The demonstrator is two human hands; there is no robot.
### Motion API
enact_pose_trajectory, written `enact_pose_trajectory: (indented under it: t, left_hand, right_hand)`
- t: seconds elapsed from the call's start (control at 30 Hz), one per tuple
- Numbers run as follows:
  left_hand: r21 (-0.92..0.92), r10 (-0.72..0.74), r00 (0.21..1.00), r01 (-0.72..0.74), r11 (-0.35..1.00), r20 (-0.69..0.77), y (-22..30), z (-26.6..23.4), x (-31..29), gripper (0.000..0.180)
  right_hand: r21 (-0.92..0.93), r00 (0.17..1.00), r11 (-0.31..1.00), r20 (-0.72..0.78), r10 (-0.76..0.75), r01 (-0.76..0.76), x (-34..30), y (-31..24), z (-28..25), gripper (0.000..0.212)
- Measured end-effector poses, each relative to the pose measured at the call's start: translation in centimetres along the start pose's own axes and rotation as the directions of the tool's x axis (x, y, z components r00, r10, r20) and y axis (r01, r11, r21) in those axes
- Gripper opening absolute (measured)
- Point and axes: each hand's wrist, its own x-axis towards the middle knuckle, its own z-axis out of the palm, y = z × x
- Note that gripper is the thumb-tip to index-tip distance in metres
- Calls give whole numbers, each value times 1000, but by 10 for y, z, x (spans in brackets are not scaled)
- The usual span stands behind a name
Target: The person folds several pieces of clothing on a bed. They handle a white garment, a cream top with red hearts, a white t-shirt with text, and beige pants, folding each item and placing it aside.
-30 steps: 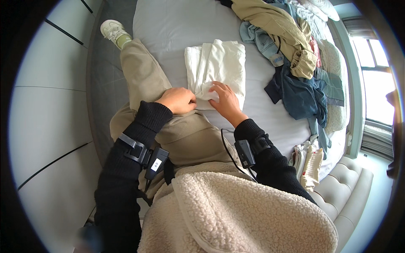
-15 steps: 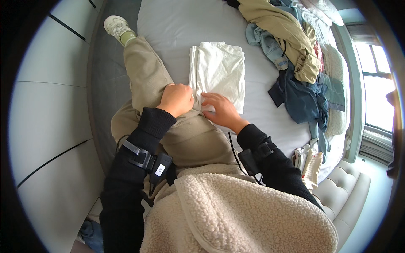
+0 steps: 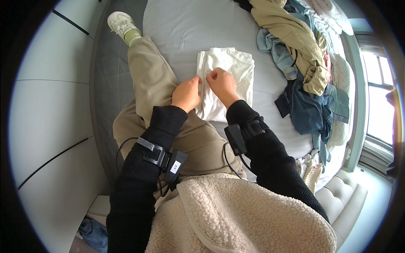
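A folded white garment (image 3: pixel 238 69) lies on the grey bed sheet beside my thigh, its layers stacked into a rough rectangle. At its left edge, my left hand (image 3: pixel 186 95) has its fingers curled closed on the fabric; the fingertips are partly hidden. My right hand (image 3: pixel 222 87) is over the garment's middle, fingers drawn together in a pinch against the cloth. Whether a fold is caught between those fingertips is hard to see.
A pile of clothes covers the bed's right side: khaki trousers (image 3: pixel 287 29), a light blue denim piece (image 3: pixel 276 48) and a dark blue garment (image 3: pixel 306 107). White cabinet doors (image 3: pixel 52 109) stand at left. My outstretched leg (image 3: pixel 149 67) borders the garment.
My right hand has moved up from the garment's lower left part to its middle, and its spread fingers have closed. My left hand has shifted slightly along the left edge.
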Motion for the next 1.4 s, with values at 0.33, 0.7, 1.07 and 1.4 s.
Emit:
enact_pose_trajectory:
  t: [0.33,0.7,1.07,1.4]
  left_hand:
    - [-181,-244,968,252,951,66,4,-1,17,30]
    - [-148,-217,970,201,968,-105,-1,11,19,19]
    - [-19,486,869,-486,874,92,36,-6,-27,40]
    - [495,432,875,-480,724,216,49,8,-33,51]
  right_hand:
    - [253,959,936,77,-272,245,-8,11,3,17]
    - [555,921,806,-165,352,-208,-68,123,-34,33]
    - [741,798,312,496,341,-594,-98,129,-46,50]
    - [822,782,-49,557,281,-568,-97,111,-70,32]
